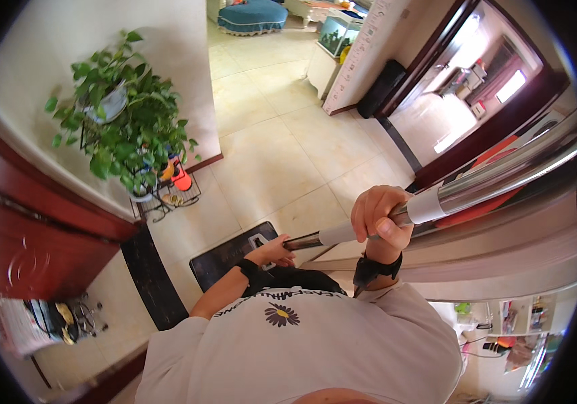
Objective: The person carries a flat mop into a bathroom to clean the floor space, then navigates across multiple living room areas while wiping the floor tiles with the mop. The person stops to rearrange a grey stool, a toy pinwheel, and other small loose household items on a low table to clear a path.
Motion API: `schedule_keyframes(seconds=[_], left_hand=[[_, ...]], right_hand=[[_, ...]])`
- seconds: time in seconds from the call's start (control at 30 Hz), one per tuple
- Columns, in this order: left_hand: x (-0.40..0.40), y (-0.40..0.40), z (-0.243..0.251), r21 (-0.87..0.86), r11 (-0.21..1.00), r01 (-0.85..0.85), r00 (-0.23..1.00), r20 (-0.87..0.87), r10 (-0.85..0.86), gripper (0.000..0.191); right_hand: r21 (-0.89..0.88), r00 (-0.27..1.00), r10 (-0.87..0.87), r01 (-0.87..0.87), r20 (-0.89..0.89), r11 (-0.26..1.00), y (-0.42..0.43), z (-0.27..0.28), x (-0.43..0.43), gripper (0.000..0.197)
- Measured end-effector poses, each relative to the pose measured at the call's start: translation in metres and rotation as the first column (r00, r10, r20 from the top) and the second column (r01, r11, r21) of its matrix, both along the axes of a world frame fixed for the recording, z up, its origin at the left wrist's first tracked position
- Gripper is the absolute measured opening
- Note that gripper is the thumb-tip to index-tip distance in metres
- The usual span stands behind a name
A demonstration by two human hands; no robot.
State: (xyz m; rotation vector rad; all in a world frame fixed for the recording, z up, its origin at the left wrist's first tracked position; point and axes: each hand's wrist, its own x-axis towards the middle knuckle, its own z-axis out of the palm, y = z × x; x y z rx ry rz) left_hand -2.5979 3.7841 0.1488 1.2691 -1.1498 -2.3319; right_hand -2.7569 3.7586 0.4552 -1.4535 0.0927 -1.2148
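A chrome metal bar (470, 189) with pale sleeves runs slantwise from the lower middle up to the right rim. My right hand (382, 217) wraps around it beside the upper white sleeve (425, 206), thumb across the front. Lower down, my left hand (272, 251) holds the bar's thinner dark end, whose tip the fingers hide. Behind that hand shows a white loop-shaped piece (257, 241); whether it joins the bar I cannot tell. Both wrists wear black bands. A dark floor mat (212, 262) bearing writing lies below my left hand.
At left, leafy potted plants (142, 116) fill a black metal stand (179, 201) near a red-brown door (41, 232). A black cylindrical object (382, 88) stands by the right doorway (450, 101). Farther off are a fish tank (338, 36) and a blue-covered seat (253, 17).
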Motion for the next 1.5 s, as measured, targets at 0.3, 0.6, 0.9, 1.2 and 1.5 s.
schedule_keyframes(seconds=[0.3, 0.6, 0.9, 1.2, 1.5], left_hand=[[0.020, -0.192, -0.005, -0.092, 0.980, -0.178, 0.983, -0.061, 0.173, 0.058], [0.015, -0.439, 0.044, 0.085, 0.995, -0.059, 0.998, -0.025, 0.061, 0.064], [0.132, -0.681, -0.012, 0.111, 0.873, -0.475, 0.880, 0.061, 0.471, 0.025], [0.189, -0.948, -0.004, 0.096, 0.887, -0.452, 0.889, -0.036, 0.457, 0.017], [0.231, -1.203, -0.013, 0.101, 0.892, -0.441, 0.882, -0.134, 0.452, 0.018]], right_hand=[[-0.073, 0.902, -0.294, 0.332, 0.316, 0.941, -0.142, -0.008, 0.016, 0.044], [-0.153, 0.901, -0.360, 0.402, 0.243, 0.903, -0.374, -0.004, -0.025, 0.022], [-0.119, 0.711, -0.703, 0.699, 0.002, 0.706, -0.599, -0.029, 0.021, 0.027], [-0.137, 0.348, -0.931, 0.922, -0.111, 0.362, -0.818, -0.009, 0.049, 0.007], [-0.209, 0.448, -0.894, 0.873, -0.011, 0.440, -1.035, -0.019, 0.046, 0.016]])
